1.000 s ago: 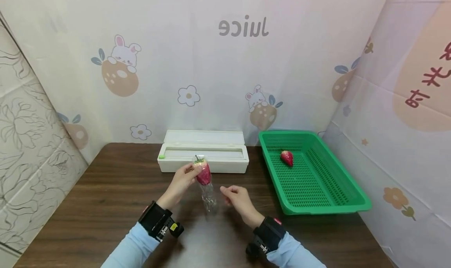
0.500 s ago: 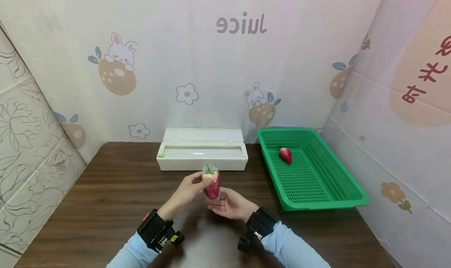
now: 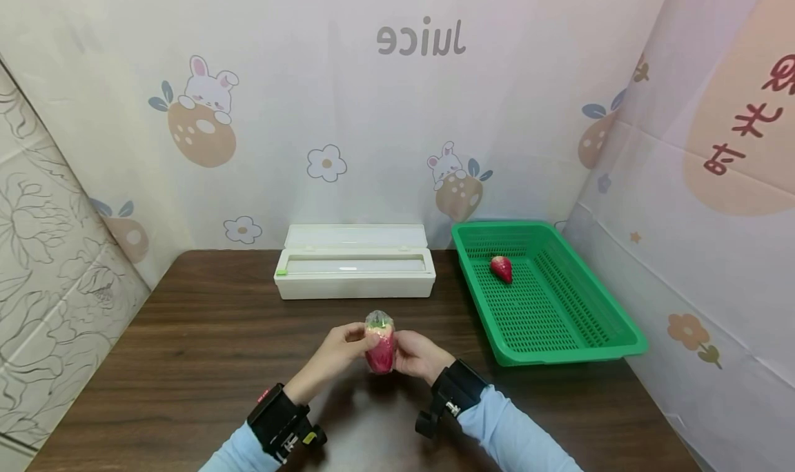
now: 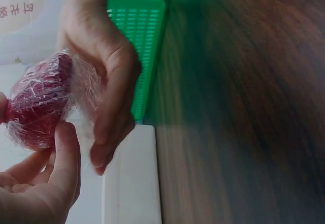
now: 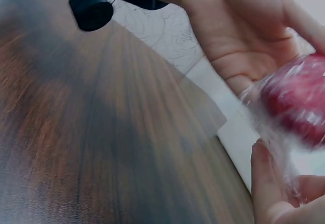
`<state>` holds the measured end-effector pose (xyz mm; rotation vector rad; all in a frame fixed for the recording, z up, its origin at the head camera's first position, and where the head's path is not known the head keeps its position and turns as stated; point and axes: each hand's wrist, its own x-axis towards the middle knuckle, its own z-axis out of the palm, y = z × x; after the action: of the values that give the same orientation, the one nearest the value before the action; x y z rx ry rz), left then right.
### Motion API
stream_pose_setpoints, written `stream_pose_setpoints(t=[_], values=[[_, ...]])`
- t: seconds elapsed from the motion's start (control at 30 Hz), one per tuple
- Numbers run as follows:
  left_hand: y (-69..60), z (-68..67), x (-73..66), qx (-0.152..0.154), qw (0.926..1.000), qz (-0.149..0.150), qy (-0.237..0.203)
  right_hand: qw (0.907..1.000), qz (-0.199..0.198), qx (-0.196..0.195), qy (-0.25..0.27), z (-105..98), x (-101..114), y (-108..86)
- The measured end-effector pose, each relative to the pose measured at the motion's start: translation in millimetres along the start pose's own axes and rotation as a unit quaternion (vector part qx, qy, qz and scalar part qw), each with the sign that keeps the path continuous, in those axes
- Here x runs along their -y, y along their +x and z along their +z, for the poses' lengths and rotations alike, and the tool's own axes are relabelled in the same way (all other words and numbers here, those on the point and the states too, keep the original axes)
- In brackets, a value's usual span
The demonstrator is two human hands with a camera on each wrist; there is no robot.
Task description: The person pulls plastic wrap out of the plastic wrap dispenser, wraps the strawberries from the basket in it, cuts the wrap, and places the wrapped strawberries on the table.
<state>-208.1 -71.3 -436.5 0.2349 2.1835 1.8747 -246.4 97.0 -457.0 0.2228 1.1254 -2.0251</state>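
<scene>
A red strawberry with a green top, wrapped in clear cling film, is held above the table between both hands. My left hand pinches it from the left, near its upper part. From the right, my right hand meets its lower side, fingers curled. Loose cling film trails off the fruit between the right thumb and fingers in the right wrist view. The left wrist view shows crumpled film over the strawberry's end, beside the right hand.
A white cling film dispenser with its lid raised stands at the back of the brown wooden table. To the right, a green plastic basket contains another strawberry. Printed cloth walls border the table.
The left hand has brought the wrapped strawberry down and to the right. My right hand has come up to it, and the film tail that hung below no longer shows in the head view.
</scene>
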Motion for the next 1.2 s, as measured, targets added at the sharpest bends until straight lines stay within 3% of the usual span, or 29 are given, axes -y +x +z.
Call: stream_pose_setpoints(t=[0.4,0.53,0.77,1.03,1.2], values=[[2.7,4.9,7.7,0.026,0.9995,0.015,-0.007,0.9987,-0.009,-0.049,0.007,3.7,12.6,-1.7],[4.9,4.3,7.6,0.028,0.9994,0.014,0.012,0.9991,-0.014,-0.035,0.017,4.3,12.8,-0.8],[5.9,4.1,6.9,0.007,0.9989,0.002,0.045,0.9979,-0.017,0.032,0.053,3.9,12.2,1.6],[8.4,9.5,8.4,-0.054,0.9979,-0.012,0.034,0.9977,-0.036,0.025,0.051,2.8,13.0,-1.6],[11.6,10.2,15.3,-0.061,0.9977,-0.025,0.016,0.9966,-0.047,0.048,0.047,0.6,12.5,-1.8]])
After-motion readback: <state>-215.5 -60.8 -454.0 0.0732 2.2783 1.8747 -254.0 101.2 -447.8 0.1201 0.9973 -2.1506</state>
